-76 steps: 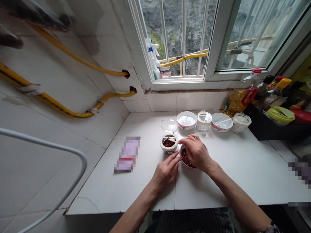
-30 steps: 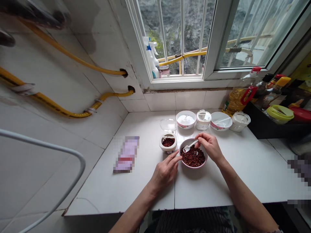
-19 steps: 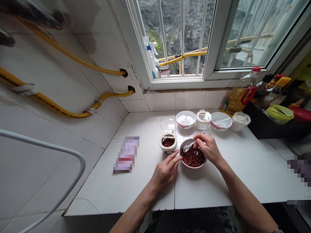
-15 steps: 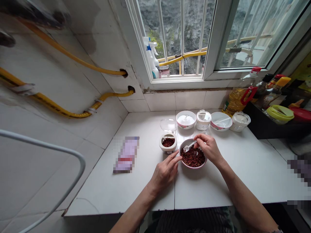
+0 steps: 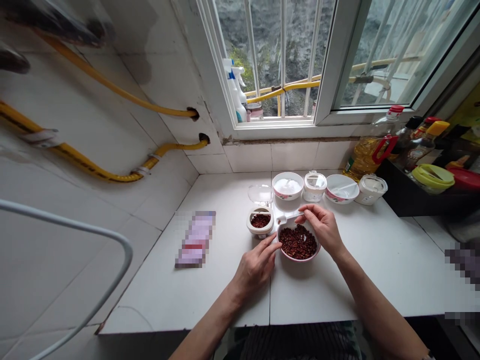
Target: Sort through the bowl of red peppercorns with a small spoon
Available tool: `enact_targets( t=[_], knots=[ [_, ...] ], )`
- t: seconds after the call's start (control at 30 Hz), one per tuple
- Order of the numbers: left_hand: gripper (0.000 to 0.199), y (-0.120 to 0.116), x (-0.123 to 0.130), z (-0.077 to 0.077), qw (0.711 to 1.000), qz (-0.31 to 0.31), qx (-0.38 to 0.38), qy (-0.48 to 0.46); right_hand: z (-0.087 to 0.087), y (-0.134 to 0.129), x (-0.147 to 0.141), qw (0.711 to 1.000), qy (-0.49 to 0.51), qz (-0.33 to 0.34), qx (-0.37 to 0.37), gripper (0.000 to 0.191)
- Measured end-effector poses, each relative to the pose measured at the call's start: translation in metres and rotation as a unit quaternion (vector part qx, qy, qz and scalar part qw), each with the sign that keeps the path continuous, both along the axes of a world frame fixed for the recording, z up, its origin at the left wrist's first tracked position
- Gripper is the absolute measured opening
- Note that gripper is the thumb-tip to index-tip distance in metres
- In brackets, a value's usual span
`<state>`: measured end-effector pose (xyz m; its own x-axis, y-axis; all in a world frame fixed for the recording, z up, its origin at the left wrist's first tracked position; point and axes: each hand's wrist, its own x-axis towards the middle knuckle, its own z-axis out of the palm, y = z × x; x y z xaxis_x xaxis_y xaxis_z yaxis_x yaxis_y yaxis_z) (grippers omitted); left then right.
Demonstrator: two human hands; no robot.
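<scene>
A white bowl with a pinkish rim holds dark reddish-brown dried grains that look like Sichuan peppercorns. At its left rim are the fingers of my left hand, holding the bowl's edge. My right hand pinches the handle of a small white spoon above the bowl's far rim. The spoon's scoop points left; a few dark bits show in it. Left of the bowl stands a small seasoning jar with similar grains inside and its clear lid flipped up.
Behind stand a bowl of white granules, a closed seasoning jar, a flowered bowl with a spoon and another jar. An oil bottle and a black rack of condiments stand right. A blurred purple packet lies left.
My right hand has lifted the spoon from the grains in the bowl and moved it up and left, toward the seasoning jar. My left hand has stayed at the bowl's rim.
</scene>
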<state>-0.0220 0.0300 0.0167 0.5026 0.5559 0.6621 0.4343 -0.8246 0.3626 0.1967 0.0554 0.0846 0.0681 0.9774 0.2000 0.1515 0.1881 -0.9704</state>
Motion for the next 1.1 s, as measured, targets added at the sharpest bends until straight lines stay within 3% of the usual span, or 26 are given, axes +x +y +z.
enact_targets(
  t=[0.13, 0.27, 0.33, 0.4, 0.53, 0.63, 0.73, 0.87, 1.1],
  knots=[
    [0.041, 0.0, 0.0, 0.001, 1.0, -0.001, -0.006, 0.003, 0.002, -0.005, -0.02, 0.993, -0.058, 0.028, 0.102, 0.02],
    [0.04, 0.0, -0.001, 0.001, 1.0, 0.002, -0.006, 0.006, 0.001, -0.007, -0.031, 0.934, -0.242, 0.068, 0.255, 0.025],
    [0.04, 0.0, -0.001, 0.001, 1.0, 0.002, -0.005, 0.007, 0.001, -0.007, -0.029, 0.916, -0.271, 0.061, 0.289, 0.026],
    [0.04, 0.0, -0.001, 0.001, 1.0, 0.0, -0.006, 0.006, 0.003, -0.008, -0.023, 0.928, -0.249, 0.026, 0.275, 0.023],
    [0.039, 0.0, -0.001, 0.001, 1.0, -0.003, -0.004, 0.004, 0.005, -0.008, 0.0, 0.968, -0.176, -0.045, 0.175, 0.016],
    [0.038, 0.0, -0.001, 0.001, 1.0, -0.003, -0.009, 0.005, 0.001, -0.003, 0.015, 0.97, -0.198, -0.06, 0.129, 0.015],
    [0.039, 0.0, 0.0, 0.001, 1.0, -0.003, -0.009, 0.002, -0.006, 0.001, 0.018, 0.952, -0.275, -0.051, 0.124, 0.016],
    [0.038, 0.0, -0.001, 0.0, 1.0, 0.0, -0.01, 0.003, -0.011, 0.001, 0.008, 0.936, -0.326, 0.012, 0.133, 0.021],
    [0.039, 0.0, -0.001, 0.0, 1.0, -0.005, -0.005, 0.002, -0.008, 0.001, 0.011, 0.963, -0.255, -0.003, 0.085, 0.019]
  ],
)
